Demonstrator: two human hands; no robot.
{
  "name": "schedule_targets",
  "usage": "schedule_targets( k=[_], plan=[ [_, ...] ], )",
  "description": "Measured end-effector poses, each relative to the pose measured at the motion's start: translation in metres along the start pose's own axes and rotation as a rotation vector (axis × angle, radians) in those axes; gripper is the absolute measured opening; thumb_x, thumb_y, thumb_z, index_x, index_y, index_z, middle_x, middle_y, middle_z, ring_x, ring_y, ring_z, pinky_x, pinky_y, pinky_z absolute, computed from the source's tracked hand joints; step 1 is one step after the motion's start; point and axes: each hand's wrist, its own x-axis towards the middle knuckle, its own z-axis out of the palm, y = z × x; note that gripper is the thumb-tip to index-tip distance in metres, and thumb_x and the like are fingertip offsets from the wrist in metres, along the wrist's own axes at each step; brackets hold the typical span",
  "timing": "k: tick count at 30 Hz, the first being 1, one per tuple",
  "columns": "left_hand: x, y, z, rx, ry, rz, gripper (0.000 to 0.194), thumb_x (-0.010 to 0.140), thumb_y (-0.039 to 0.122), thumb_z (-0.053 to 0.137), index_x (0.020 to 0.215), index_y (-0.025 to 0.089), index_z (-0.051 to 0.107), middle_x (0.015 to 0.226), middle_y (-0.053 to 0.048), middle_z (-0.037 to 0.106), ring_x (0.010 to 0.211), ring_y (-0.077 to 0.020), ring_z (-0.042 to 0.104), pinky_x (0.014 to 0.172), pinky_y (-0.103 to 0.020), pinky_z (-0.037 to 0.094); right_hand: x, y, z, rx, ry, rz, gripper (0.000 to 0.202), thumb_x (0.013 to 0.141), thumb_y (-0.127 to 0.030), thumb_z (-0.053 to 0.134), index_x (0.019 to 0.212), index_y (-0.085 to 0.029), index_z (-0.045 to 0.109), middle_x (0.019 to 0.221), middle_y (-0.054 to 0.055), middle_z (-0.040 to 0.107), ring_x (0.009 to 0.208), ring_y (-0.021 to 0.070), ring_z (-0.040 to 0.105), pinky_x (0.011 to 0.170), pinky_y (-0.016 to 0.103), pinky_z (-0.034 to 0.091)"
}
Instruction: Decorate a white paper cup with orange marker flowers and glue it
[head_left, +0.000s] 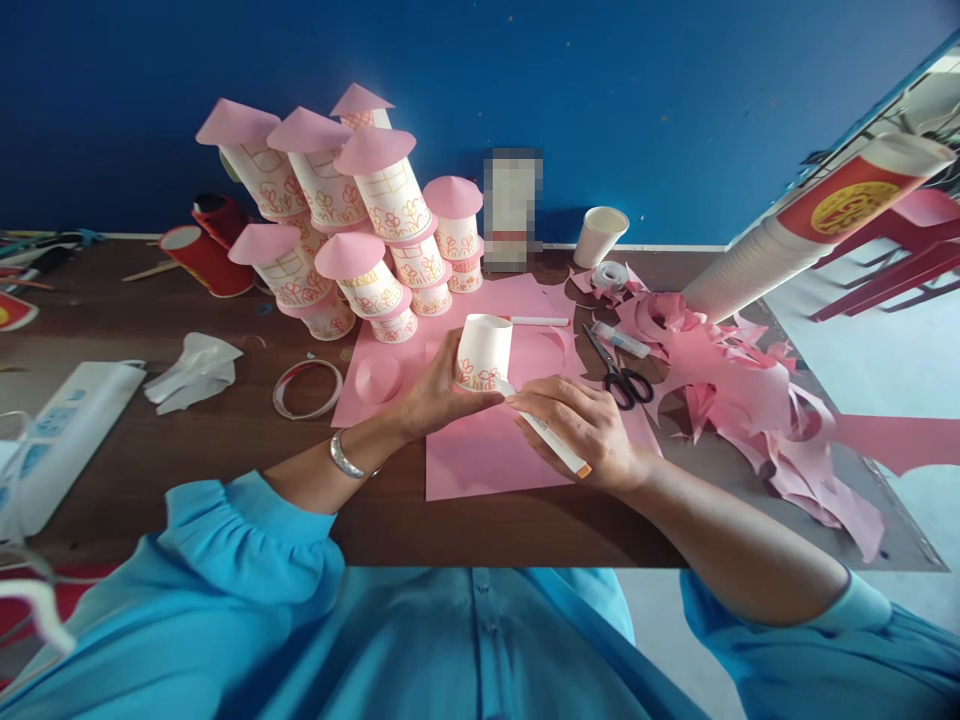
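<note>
My left hand (433, 393) is wrapped round a white paper cup (486, 345), which stands upside down or tilted above pink paper; I cannot tell which. Red flower drawings run along the cup's lower part. In my right hand (581, 425) is a white marker (553, 442) with an orange end, its tip at the cup's lower right side. Under both hands lies pink paper (480, 470). Another white marker (540, 321) with a red end rests on the paper behind the cup.
Stacked decorated cups with pink cone roofs (360, 256) rise at the back left. Black scissors (624, 383), pink scraps (750, 390) and a tall cup stack (772, 260) are on the right. A tape roll (307, 389) and a white power strip (82, 440) lie left. A white cup (600, 237) stands behind.
</note>
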Motion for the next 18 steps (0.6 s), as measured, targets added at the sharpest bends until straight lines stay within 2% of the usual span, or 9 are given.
schedule_targets(
  k=[6, 18],
  plan=[
    [-0.0001, -0.0001, -0.0001, 0.017, 0.004, -0.014, 0.084, 0.071, 0.048, 0.087, 0.137, 0.021, 0.044, 0.129, -0.013, 0.060, 0.116, -0.0311, 0.063, 0.089, -0.043, 0.060, -0.0010, 0.0002, 0.0008, 0.008, -0.006, 0.008, 0.036, 0.094, -0.010, 0.064, 0.129, -0.018, 0.061, 0.103, 0.009, 0.075, 0.089, 0.0200, 0.075, 0.073, 0.032, 0.064],
    [-0.0005, 0.0044, -0.0017, 0.028, -0.030, -0.046, 0.081, 0.071, 0.047, 0.086, 0.135, 0.021, 0.043, 0.131, -0.014, 0.060, 0.117, -0.0315, 0.062, 0.088, -0.043, 0.059, -0.0009, 0.0003, 0.0011, 0.003, -0.013, 0.005, 0.033, 0.095, -0.010, 0.064, 0.127, -0.017, 0.062, 0.102, 0.009, 0.075, 0.089, 0.0202, 0.075, 0.073, 0.032, 0.064]
  ],
)
